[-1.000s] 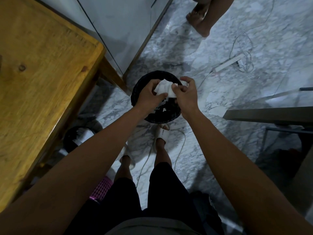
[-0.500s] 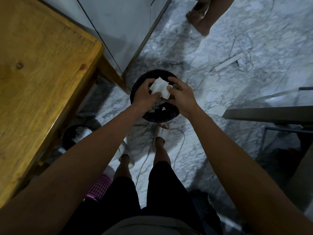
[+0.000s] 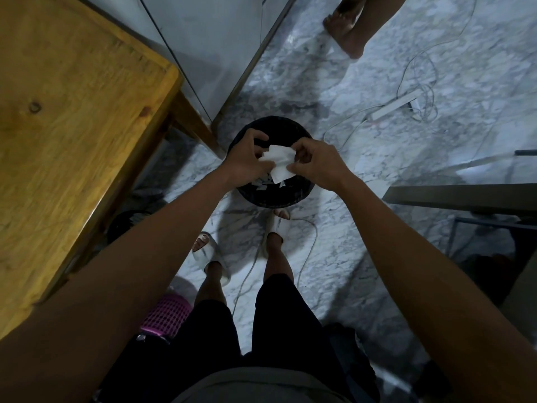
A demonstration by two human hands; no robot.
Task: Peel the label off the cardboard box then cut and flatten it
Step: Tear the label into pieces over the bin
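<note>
We hold the crumpled white label (image 3: pixel 278 162) above the black waste bin (image 3: pixel 273 196), our left hand (image 3: pixel 247 161) and right hand (image 3: pixel 316 164) both pinching it. The bin sits on marble floor (image 3: pixel 363 257), our slippered feet just behind it, wooden table (image 3: pixel 72 126) left, power strip (image 3: pixel 395 104) beyond.

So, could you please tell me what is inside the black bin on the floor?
Small white paper scraps lie inside the black bin. The hands and the white paper they hold cover the rest.
</note>
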